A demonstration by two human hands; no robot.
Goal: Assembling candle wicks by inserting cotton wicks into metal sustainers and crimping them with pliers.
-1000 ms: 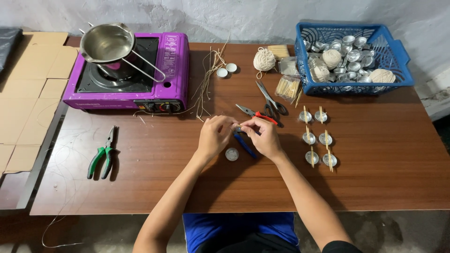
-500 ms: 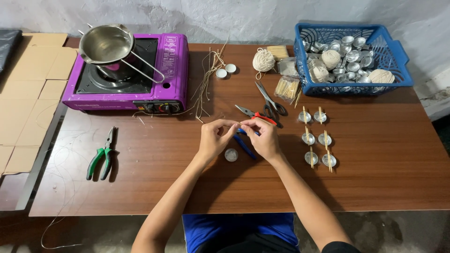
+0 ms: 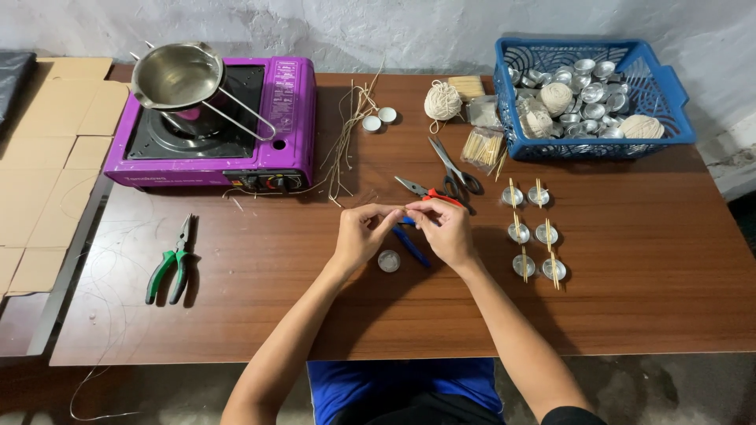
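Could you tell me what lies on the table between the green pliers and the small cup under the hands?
Nothing: in the head view the stretch from the green pliers to the small cup is bare table.

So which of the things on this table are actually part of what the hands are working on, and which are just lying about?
In use:
left hand and right hand, fingertips pinched together on something too thin to make out
small round metal cup just below them
blue-handled tool beside it

Lying about:
green pliers
purple stove with steel pot
scissors
blue basket
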